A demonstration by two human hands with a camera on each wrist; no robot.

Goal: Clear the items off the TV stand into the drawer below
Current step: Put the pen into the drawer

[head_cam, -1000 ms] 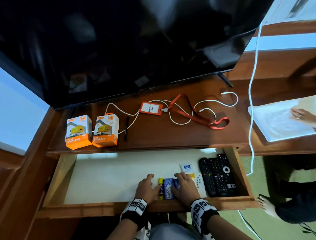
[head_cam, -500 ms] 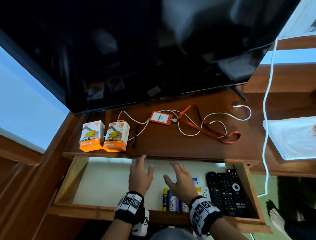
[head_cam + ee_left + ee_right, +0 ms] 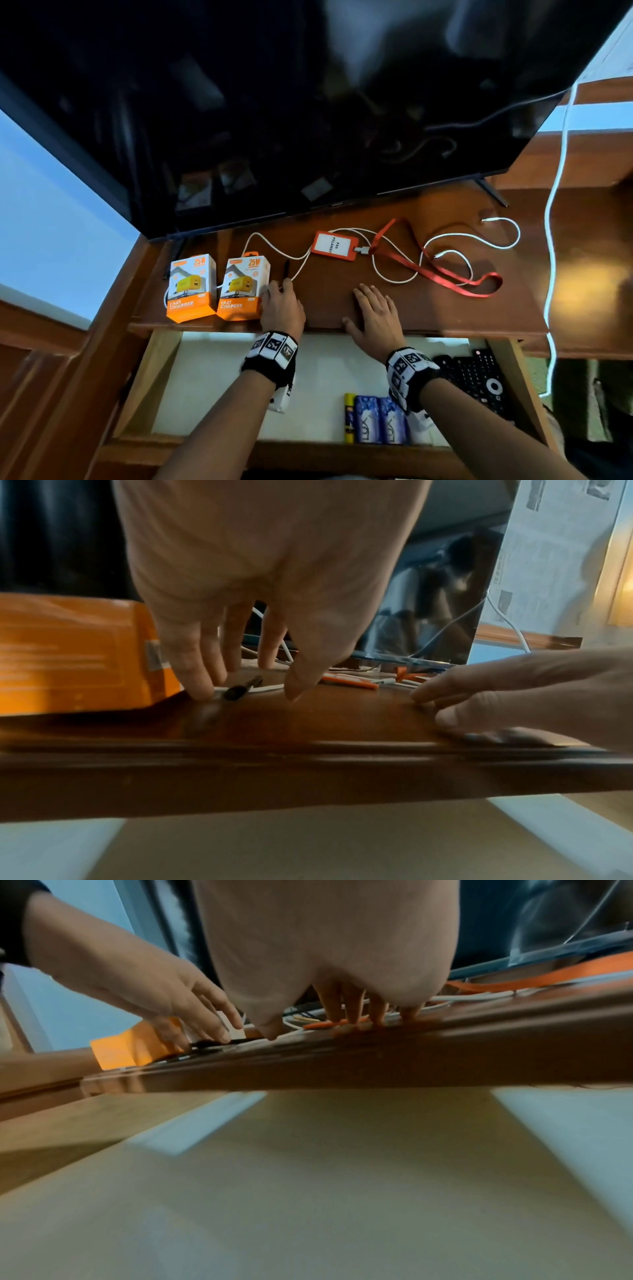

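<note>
Wooden TV stand (image 3: 394, 301) now carries both hands, up from the open drawer (image 3: 212, 383) below. Left hand (image 3: 282, 305), grip released, fingertips reach the black pen (image 3: 286, 270); right hand (image 3: 375, 315) lies flat, released, near the white cable (image 3: 387, 274).

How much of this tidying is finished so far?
Partly done. In the drawer already lie two remotes, blue packets and a yellow tube. The left hand reaches for the pen, not yet gripping it; the right hand rests flat on the stand. Left on top: two charger boxes, white cables, and the badge with its lanyard.
</note>
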